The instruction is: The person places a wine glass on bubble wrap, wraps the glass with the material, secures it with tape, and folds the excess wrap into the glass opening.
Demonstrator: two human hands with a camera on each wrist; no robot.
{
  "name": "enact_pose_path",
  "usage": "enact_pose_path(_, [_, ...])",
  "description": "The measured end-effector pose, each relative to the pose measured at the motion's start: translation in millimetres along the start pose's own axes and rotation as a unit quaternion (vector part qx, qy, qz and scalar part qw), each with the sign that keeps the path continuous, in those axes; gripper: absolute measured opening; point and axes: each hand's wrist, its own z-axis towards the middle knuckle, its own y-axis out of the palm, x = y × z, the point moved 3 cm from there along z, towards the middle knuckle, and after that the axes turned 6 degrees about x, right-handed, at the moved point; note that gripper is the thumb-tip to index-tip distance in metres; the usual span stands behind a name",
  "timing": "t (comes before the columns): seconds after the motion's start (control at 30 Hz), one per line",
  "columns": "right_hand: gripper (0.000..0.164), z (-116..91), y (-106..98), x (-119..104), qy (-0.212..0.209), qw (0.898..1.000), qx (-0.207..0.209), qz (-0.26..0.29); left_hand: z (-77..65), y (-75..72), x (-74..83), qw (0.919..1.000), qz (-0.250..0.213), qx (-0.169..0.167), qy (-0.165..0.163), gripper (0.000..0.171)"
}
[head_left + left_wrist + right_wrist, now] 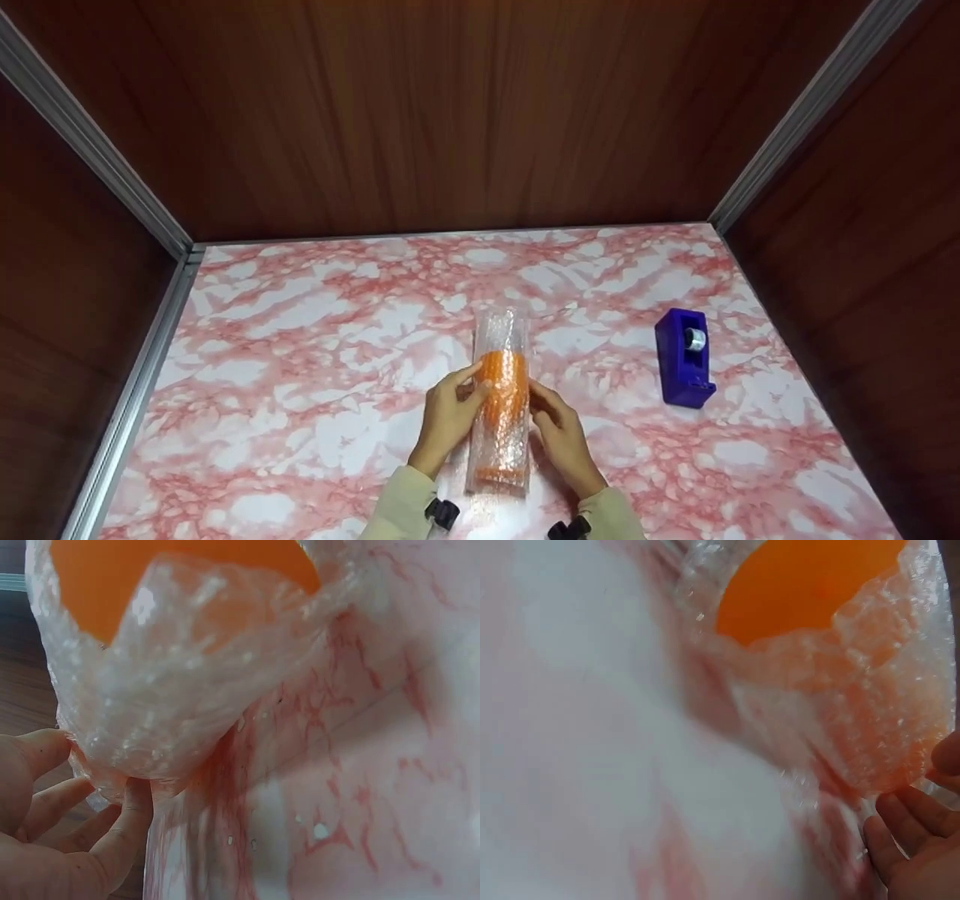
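Observation:
An orange object (504,367) lies lengthwise inside a roll of clear bubble wrap (501,450) on the table. Its kind is hard to tell through the plastic; in both wrist views a smooth orange surface shows at the open end of the wrap (172,690). From the left side my left hand (448,416) grips the roll, thumb on top. My right hand (561,435) holds the opposite side with bent fingers, some of them hidden behind the wrap. Close up in the right wrist view, the fingertips of that hand (919,840) meet the wrap's lower edge.
A blue tape dispenser (682,360) with a roll of clear tape (695,340) stands to the right on the red-and-white marbled table (300,420). Dark wood-look panels (450,120) and grey metal rails (127,405) bound the table at the back and sides.

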Motion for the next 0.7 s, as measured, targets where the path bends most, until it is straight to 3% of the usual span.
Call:
enact_pose_path(0.13, [0.054, -2, 3, -4, 0.002, 1.000, 0.008, -0.010, -1.3, -1.4, -0.4, 0.9999, -0.005, 0.002, -0.009, 0.038])
enact_pose_path(0.33, [0.045, -3, 10, -42, -0.066, 0.993, 0.018, -0.098, -0.7, -2.8, -1.0, 0.9993, -0.011, -0.004, -0.036, 0.038])
enact_pose_path(0.43, [0.046, -2, 12, -49, -0.073, 0.991, 0.017, -0.110, 0.0, -3.8, 0.4, 0.9994, -0.008, -0.004, -0.034, 0.038])
enact_pose_path(0.7, [0.051, -5, 5, -15, -0.012, 0.999, 0.005, -0.034, 2.1, -3.6, 5.3, 0.9997, 0.021, 0.008, -0.011, 0.040])
